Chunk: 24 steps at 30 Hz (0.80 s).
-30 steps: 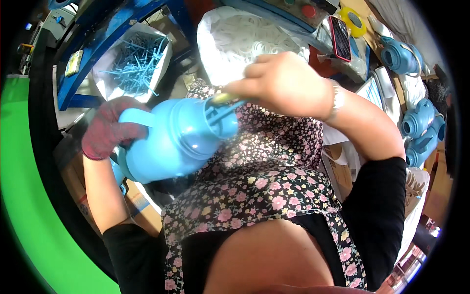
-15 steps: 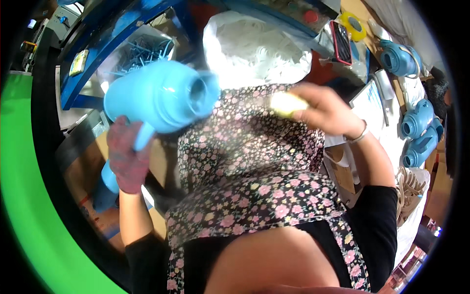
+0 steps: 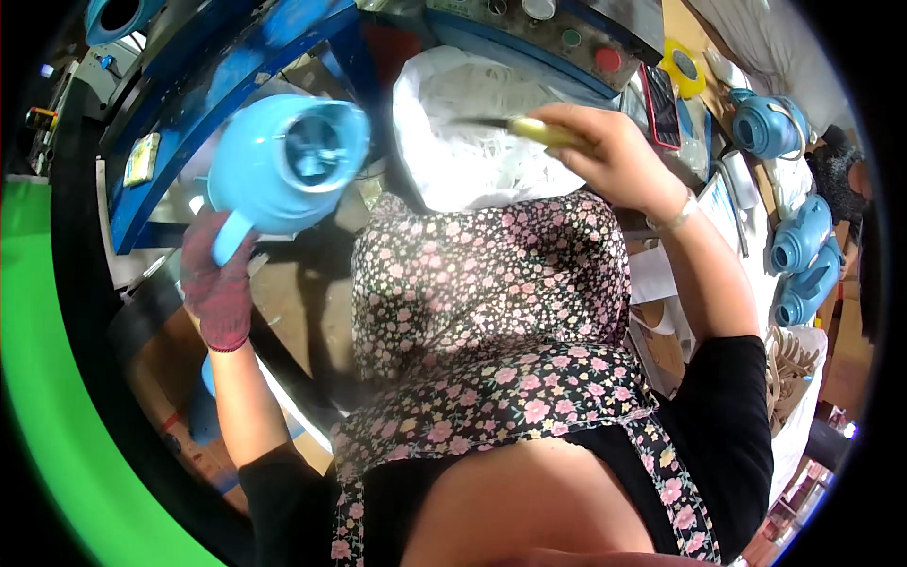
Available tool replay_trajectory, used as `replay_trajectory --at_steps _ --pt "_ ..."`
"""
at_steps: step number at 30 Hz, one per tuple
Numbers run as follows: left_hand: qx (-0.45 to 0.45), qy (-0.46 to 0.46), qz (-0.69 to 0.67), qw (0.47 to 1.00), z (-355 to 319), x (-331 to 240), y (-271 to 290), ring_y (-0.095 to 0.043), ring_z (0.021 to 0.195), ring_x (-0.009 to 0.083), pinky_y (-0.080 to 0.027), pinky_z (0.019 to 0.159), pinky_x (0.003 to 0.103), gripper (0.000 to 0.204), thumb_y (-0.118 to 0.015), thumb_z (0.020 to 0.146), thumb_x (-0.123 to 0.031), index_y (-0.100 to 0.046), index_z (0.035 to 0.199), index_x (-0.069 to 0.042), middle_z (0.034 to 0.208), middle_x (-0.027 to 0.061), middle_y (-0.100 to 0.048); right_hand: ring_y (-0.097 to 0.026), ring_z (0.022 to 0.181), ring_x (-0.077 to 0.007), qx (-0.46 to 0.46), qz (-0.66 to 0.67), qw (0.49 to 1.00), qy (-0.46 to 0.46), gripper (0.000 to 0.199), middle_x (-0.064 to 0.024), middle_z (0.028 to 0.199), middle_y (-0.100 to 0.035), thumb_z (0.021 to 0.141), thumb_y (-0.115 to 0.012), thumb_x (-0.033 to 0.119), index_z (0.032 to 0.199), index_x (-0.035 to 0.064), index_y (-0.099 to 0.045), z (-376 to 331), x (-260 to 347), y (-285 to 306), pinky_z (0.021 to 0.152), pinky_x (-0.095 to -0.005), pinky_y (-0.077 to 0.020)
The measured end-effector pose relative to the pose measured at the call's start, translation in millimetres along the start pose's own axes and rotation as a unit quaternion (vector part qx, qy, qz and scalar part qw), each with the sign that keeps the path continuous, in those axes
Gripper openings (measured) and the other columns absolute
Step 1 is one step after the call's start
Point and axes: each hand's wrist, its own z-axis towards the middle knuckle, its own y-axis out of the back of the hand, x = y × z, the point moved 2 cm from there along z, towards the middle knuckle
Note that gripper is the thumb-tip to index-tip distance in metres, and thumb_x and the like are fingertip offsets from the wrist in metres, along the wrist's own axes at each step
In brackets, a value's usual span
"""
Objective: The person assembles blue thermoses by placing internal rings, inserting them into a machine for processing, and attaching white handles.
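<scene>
My left hand, in a dark red glove, is closed round the handle of a light blue plastic jug. The jug is tilted, its wide mouth facing up and to the right, with light blue shapes showing inside. In my bare right hand is a knife, gripped by its yellow-green handle. Its thin, dark blade is blurred and points left, over an open white plastic bag. White, strip-like pieces lie in the bag. A gap separates the knife from the jug.
A blue metal frame runs along the left. Behind the bag is a machine panel with a red button. A red-edged phone and yellow tape roll lie at the right, near several blue jugs. A person is at far right.
The jug has moved left and turned, so its mouth faces me more. My right hand has risen slightly with the knife, whose blade now shows above the bag.
</scene>
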Motion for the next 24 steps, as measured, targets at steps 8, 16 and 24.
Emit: replay_trajectory --at_steps 8,16,24 --pt "-0.110 0.044 -0.071 0.990 -8.3 18.2 26.7 -0.056 0.102 0.0174 -0.043 0.092 0.032 0.040 -0.069 0.082 -0.006 -0.056 0.120 -0.002 0.113 0.0087 -0.060 -0.062 0.101 -0.0322 0.163 -0.032 0.958 -0.236 0.034 -0.0178 0.104 -0.065 0.084 -0.064 0.023 0.113 0.0055 -0.064 37.1 -131.6 -151.4 0.090 -0.0390 -0.0471" --pt "-0.227 -0.103 0.064 0.966 -35.9 -27.4 84.9 -0.056 0.113 0.0298 -0.048 0.093 0.043 0.046 -0.066 0.086 -0.010 -0.050 0.130 -0.006 0.135 0.0172 -0.048 -0.062 0.086 -0.0357 0.124 -0.009 0.942 -0.313 0.028 -0.0173 0.086 -0.066 0.083 -0.065 0.031 0.096 0.0060 -0.069 26.4 -148.3 -218.9 0.075 -0.0429 -0.0487" --pt "-0.012 0.094 -0.056 0.994 -57.4 -89.5 13.5 -0.060 0.103 0.0246 -0.050 0.088 0.035 0.043 -0.068 0.083 -0.011 -0.056 0.123 -0.004 0.122 0.0126 -0.058 -0.064 0.092 -0.0187 -0.213 0.446 0.851 -0.179 0.021 -0.0103 0.102 -0.066 0.093 -0.058 0.012 0.109 -0.0013 -0.063 -3.7 -1.3 -16.7 0.084 -0.0321 -0.0510"
